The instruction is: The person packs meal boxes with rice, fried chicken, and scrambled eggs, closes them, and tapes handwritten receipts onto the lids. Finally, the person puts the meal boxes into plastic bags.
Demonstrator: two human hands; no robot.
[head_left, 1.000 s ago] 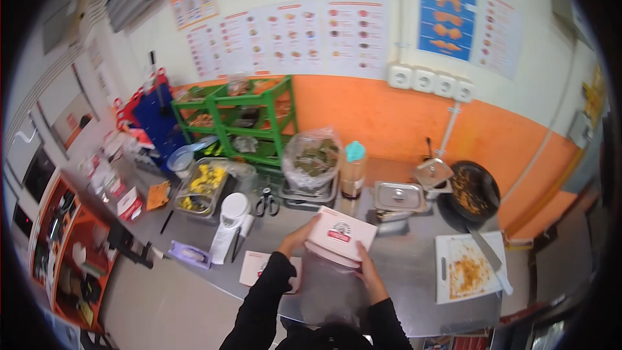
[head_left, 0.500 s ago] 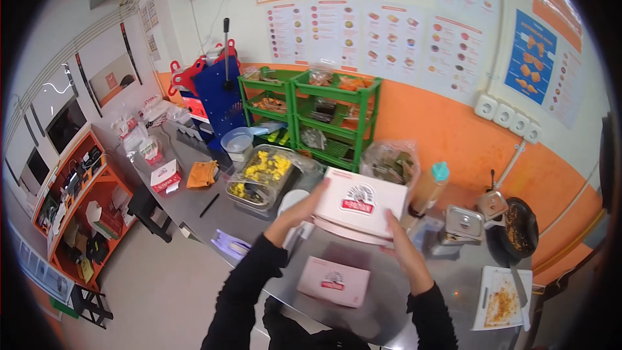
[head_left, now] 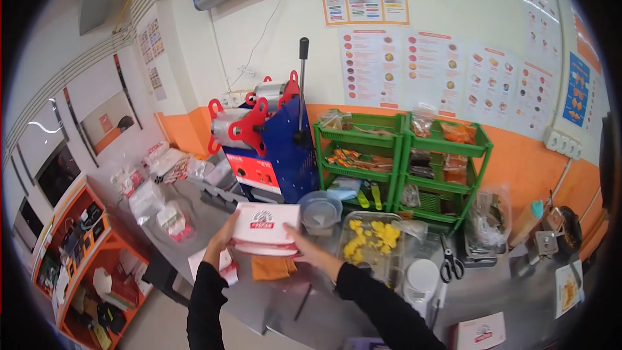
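Both my hands hold a cardboard food box, pale with a red logo on top. A second layer shows beneath its lid face; I cannot tell whether that is another box. My left hand wraps the left side, and my right hand grips the right front corner. The held box is over the left part of the steel counter, above a folded orange cloth. Partly hidden behind my left wrist is another red and white box. A similar closed box lies at the lower right.
Behind stands a blue and red sealing machine with a tall lever. Green racks hold packets. On the counter are a tray of yellow food, a white scale, scissors, a plastic tub and bagged items.
My view has turned left. Both hands have carried the food box leftward along the counter, from above the other closed box to over the orange cloth.
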